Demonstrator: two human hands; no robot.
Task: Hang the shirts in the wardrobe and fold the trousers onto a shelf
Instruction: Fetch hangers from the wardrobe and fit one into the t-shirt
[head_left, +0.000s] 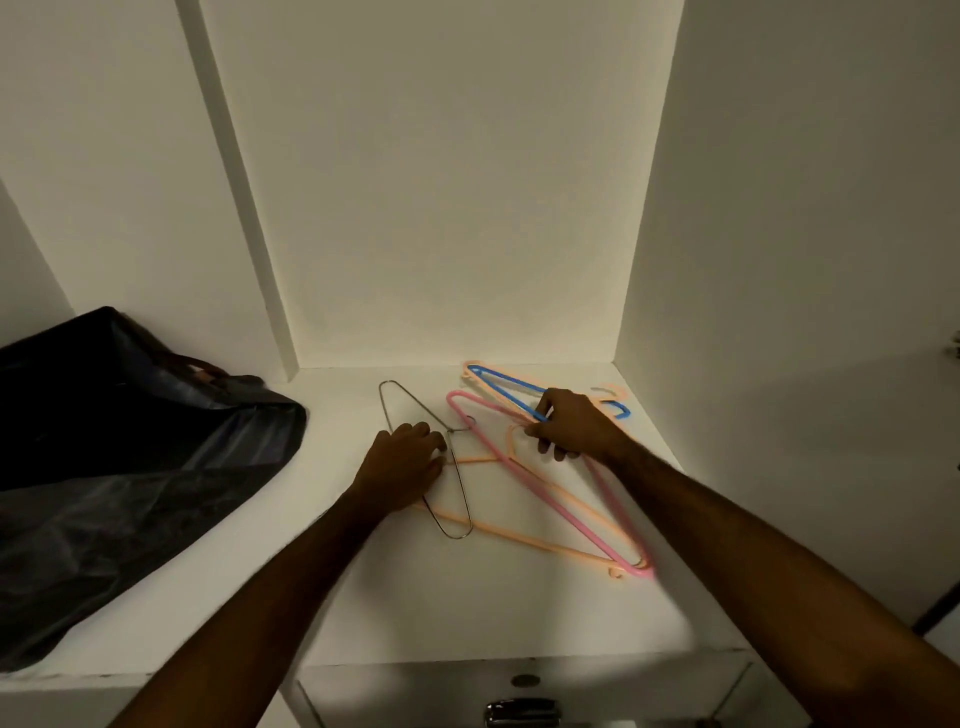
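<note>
Several hangers lie in a loose pile on the white wardrobe shelf (467, 597). A thin metal wire hanger (460, 499) lies at the left of the pile. My left hand (402, 465) rests on it, fingers curled over the wire near its hook. A pink hanger (535, 486) runs diagonally across the pile, over an orange hanger (519, 538). A blue hanger (506, 391) lies at the back right. My right hand (574, 423) grips the hangers where the blue and pink ones cross. No shirts or trousers are in sight.
A dark blue bag (130, 457) slumps on the shelf at the left. White wardrobe walls close in the back and right. A divider panel (244, 208) rises at the left. A drawer front with a metal handle (522, 712) sits below the shelf edge.
</note>
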